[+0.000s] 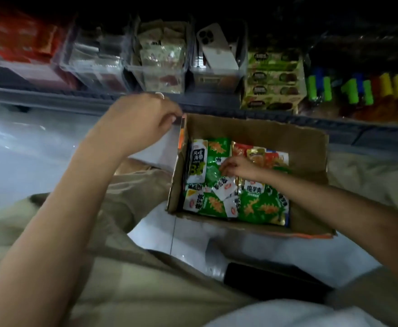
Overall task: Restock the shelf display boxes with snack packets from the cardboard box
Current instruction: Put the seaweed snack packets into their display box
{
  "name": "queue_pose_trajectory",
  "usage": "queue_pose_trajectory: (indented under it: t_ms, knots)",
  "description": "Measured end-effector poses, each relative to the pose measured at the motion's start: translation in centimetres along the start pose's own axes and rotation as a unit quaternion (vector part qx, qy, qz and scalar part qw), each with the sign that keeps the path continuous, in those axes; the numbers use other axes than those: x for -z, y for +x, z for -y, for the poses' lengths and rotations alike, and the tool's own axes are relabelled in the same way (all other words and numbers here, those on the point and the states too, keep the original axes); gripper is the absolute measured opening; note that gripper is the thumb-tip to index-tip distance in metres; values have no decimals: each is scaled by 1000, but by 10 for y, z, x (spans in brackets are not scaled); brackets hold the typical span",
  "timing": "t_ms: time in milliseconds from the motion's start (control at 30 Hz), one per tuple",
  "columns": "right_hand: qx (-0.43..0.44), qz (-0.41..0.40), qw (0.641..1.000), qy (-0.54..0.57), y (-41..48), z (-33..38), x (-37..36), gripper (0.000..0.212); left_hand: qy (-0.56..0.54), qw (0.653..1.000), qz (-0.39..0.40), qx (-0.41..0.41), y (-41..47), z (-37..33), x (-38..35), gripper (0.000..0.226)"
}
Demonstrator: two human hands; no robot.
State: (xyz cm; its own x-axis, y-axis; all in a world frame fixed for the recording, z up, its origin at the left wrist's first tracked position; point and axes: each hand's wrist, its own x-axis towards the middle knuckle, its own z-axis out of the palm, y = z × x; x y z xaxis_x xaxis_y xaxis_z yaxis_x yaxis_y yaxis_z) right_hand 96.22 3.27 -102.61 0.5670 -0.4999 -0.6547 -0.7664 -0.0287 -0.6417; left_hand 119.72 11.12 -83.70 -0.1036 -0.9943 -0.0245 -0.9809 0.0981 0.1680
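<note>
The cardboard box's (252, 131) far left corner is pinched by the raised left hand (143, 121). Inside the box, the right hand (240, 167) is curled down onto the snack packets (259, 204), though a hold cannot be told. The box is set on a pale floor (193, 244), below the shelf's (75, 95) clear display boxes (160, 67).

The cardboard box (252, 131) sits open on the floor between my knees, just below the shelf edge, its brown walls upright and its torn flaps folded outward. My left hand (141, 123) pinches its far-left corner. Inside, the snack packets (259, 206) lie flat and overlapping in a loose jumble: green ones with orange pictures, white ones with black lettering, and red and gold ones towards the far side. My right hand (238, 167) pinches at them near the middle. On the shelf stand the clear display boxes (156, 70) side by side, one holding pale packets on end.
</note>
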Motion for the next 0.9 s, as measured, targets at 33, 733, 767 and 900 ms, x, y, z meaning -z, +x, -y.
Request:
queue_pose_trajectory:
  t_ms: [33, 733, 767, 900]
  knots:
    - [-16, -1, 999, 34, 7, 5, -14, 23, 1, 1000, -9, 0, 1, 0, 2, 29]
    - [-89, -218, 938, 256, 29, 3, -67, 22, -53, 996, 70, 15, -17, 18, -46, 29]
    - [-81, -216, 932, 280, 20, 4, -60, 21, -66, 994, 80, 18, -17, 18, -51, 28]
    - [-21, -154, 928, 338, -14, 20, -37, 14, -184, 971, 135, 65, -14, 12, -76, 34]
